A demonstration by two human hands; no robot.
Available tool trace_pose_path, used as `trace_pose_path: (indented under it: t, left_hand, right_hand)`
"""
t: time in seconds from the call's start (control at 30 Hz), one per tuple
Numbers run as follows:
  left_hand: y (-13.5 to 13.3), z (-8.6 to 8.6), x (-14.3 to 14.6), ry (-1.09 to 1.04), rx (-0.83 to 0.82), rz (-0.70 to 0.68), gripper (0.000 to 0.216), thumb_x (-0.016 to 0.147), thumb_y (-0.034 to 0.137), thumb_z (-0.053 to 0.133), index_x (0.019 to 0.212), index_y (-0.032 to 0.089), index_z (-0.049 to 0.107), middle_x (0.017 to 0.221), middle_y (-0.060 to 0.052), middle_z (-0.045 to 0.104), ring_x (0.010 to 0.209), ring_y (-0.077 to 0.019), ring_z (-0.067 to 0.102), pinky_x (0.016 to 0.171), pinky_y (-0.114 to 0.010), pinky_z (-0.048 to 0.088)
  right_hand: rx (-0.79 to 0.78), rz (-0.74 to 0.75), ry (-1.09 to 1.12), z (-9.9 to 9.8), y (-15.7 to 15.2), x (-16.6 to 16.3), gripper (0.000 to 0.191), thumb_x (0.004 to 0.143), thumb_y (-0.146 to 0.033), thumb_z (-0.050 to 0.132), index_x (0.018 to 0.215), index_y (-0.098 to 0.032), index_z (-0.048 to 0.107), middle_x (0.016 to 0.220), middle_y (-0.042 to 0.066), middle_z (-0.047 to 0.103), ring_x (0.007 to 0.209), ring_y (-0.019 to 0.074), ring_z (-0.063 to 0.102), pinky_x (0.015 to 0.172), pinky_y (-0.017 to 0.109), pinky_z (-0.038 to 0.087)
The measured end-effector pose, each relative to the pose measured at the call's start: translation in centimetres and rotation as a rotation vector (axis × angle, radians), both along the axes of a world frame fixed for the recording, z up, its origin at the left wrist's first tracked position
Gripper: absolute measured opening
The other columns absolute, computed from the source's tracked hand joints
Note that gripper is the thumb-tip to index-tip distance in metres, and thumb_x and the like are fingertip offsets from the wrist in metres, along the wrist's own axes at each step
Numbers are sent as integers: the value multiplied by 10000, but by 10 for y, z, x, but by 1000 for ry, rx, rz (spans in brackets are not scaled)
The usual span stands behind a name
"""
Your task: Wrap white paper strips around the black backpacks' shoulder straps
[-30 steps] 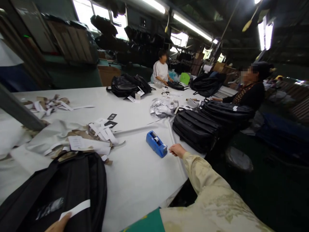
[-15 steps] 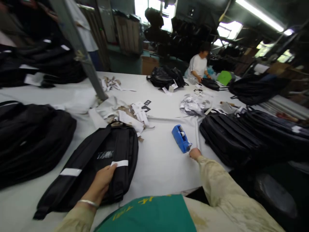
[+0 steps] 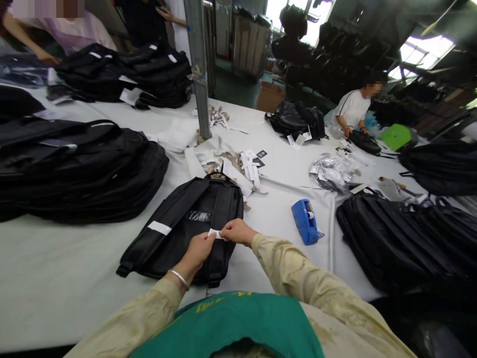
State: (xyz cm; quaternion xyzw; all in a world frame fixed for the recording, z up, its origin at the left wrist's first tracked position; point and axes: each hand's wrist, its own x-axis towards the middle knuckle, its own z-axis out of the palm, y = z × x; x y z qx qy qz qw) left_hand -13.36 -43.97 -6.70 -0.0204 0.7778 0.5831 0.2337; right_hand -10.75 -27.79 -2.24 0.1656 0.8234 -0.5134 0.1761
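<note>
A black backpack [image 3: 188, 226] lies on the table with its shoulder straps facing up. A white paper band [image 3: 159, 227] wraps its left strap, and a second white paper band [image 3: 213, 232] is on the right strap. My left hand [image 3: 199, 251] pinches that second band between thumb and fingers. At the band's right end, my right hand [image 3: 238, 232] is closed in a pinch, its fingertips close to the left thumb; whatever it holds is too small to make out. A blue tape dispenser [image 3: 306, 222] stands to the right of the backpack.
Stacked black bags [image 3: 74, 169] lie at left, and more black backpacks [image 3: 387, 238] at right. Paper scraps [image 3: 238, 171] and crumpled clear plastic [image 3: 331, 171] are beyond the backpack. A metal post [image 3: 201, 74] rises from the table. A person in white [image 3: 350, 112] handles a black bag across it.
My right hand has moved left from the tape dispenser to the paper band on the right strap. My left hand stays on that band. The view has swung left.
</note>
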Motion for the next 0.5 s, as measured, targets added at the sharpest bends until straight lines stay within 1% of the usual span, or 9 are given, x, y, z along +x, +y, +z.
trace_pose_path:
  t: [0.1, 0.17, 0.27, 0.37, 0.5]
  left_hand:
    - [1, 0, 1, 8, 24, -7, 386, 648, 512, 598, 626, 135, 675, 567, -20, 579, 575, -176, 501, 518, -263, 331]
    - [1, 1, 2, 3, 42, -11, 386, 660, 521, 589, 600, 145, 654, 562, -14, 563, 571, -171, 491, 518, -261, 323]
    - [1, -1, 3, -14, 64, -27, 400, 671, 536, 579, 610, 148, 653, 565, -11, 562, 568, -170, 490, 520, -262, 330]
    - [1, -3, 3, -26, 70, -42, 432, 677, 554, 577, 637, 135, 674, 585, -24, 594, 586, -183, 514, 533, -272, 356]
    - [1, -5, 1, -25, 96, -16, 474, 689, 586, 605, 668, 122, 699, 642, -53, 655, 660, -219, 575, 585, -294, 415]
  right_hand:
    - [82, -3, -93, -3, -4, -8, 156, 725, -233, 679, 596, -145, 682, 506, -23, 579, 489, 78, 473, 464, 184, 338]
    - [99, -21, -128, -6, -4, -11, 131, 701, -209, 684, 587, -146, 674, 497, -24, 574, 481, 82, 480, 457, 185, 344]
    - [111, -11, -156, -7, -5, -13, 127, 686, -211, 702, 582, -145, 666, 498, -22, 576, 484, 85, 489, 453, 179, 351]
    - [129, 15, -176, -5, -5, -14, 176, 708, -248, 708, 580, -141, 653, 508, -25, 574, 495, 76, 498, 472, 169, 364]
    - [182, 79, -182, -1, -3, -16, 296, 758, -343, 700, 553, -143, 626, 506, -13, 575, 504, 84, 510, 477, 181, 364]
